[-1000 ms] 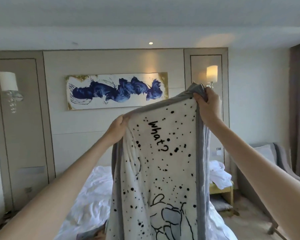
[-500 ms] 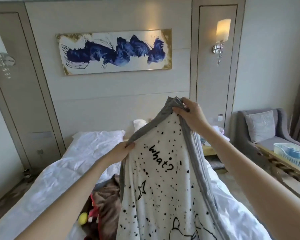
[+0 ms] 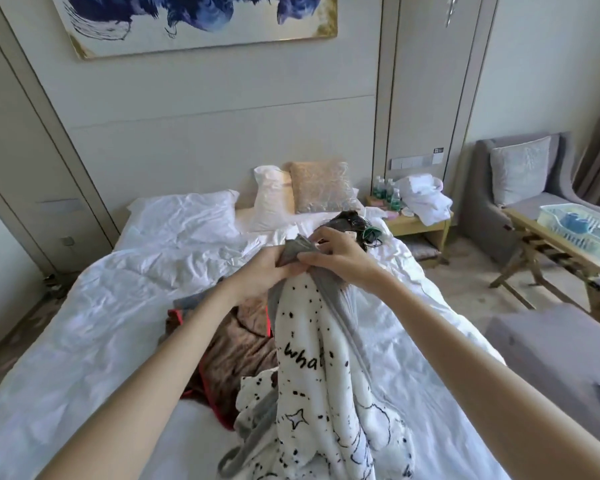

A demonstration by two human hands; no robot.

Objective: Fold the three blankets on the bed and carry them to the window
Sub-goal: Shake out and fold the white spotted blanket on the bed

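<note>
Over white rumpled bed (image 3: pixel 84 323), both outstretched hands, left hand (image 3: pixel 269 268) and right hand (image 3: pixel 340 254), pinch together the grey-edged white spotted fleece blanket (image 3: pixel 323 375) corners; fingers curled, blanket's bottom cut off.

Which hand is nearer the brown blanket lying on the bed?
Left. The left hand grips the spotted blanket at its top corner, just above the brown blanket; the right hand pinches the same corner, farther right.
</note>
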